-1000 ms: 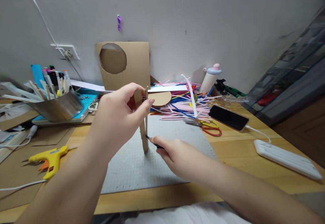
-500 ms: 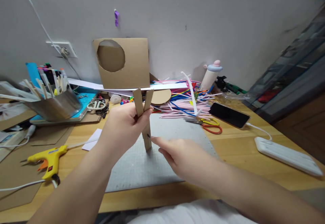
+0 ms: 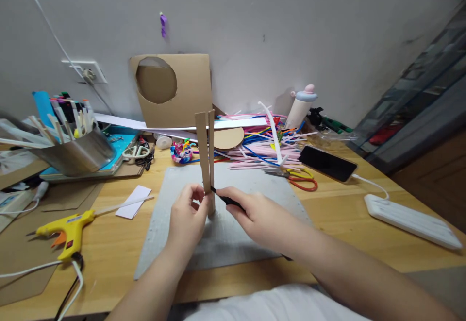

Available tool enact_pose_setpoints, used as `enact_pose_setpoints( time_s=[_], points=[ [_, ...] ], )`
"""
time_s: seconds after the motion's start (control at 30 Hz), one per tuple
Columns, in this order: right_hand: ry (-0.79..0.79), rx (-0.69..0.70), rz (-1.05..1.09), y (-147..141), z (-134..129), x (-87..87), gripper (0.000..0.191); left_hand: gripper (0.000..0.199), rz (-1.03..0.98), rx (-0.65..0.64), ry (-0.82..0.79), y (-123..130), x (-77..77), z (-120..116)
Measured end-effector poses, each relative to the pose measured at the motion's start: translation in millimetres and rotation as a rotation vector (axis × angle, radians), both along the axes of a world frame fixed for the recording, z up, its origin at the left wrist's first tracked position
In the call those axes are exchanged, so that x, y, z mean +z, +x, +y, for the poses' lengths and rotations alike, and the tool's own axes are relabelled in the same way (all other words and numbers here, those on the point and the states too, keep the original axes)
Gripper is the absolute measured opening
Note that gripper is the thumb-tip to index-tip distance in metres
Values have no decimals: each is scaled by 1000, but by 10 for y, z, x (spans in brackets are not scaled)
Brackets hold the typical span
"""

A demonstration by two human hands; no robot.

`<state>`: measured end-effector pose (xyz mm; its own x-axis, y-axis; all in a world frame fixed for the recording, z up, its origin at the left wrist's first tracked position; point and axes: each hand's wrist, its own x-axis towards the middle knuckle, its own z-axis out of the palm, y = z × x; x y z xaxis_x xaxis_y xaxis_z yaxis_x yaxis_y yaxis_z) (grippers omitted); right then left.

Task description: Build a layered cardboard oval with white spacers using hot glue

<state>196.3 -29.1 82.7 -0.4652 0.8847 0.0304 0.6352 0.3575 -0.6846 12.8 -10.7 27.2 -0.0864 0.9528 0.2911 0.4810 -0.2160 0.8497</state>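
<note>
Two long cardboard strips (image 3: 203, 151) stand upright over the grey cutting mat (image 3: 160, 243), their upper parts apart. My left hand (image 3: 187, 216) pinches them near their lower end. From the right, my right hand (image 3: 255, 214) grips a black knife (image 3: 228, 200), its tip touching the strips just above my left fingertips. The strips' lower end shows just below my left thumb.
A yellow glue gun (image 3: 69, 231) and folded white paper (image 3: 134, 202) lie left. Scissors (image 3: 302, 179), a phone (image 3: 327, 163) and a white power strip (image 3: 411, 221) are right. Pipe cleaners (image 3: 255, 153) and cut cardboard (image 3: 192, 88) are behind.
My left hand has moved down from the upper part of the strips to near their lower end. The strips' upper parts now show, and more of the black knife is visible.
</note>
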Motion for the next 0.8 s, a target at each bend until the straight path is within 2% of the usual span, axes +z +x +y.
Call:
enact_pose_setpoints(
  time_s=[0.1,0.43,0.67,0.8],
  points=[
    [24,11,-2,-7,0,0,39,13,21,-60,-33,-6,-77,16],
    [238,16,-229,64,-18,41,41,12,77,-103,-18,-61,-93,43],
    [108,57,-93,101,69,43,37,11,55,-53,-20,-37,-66,29],
    [128,50,-123,118,61,62,38,13,47,-49,-44,-34,-39,23]
  ],
)
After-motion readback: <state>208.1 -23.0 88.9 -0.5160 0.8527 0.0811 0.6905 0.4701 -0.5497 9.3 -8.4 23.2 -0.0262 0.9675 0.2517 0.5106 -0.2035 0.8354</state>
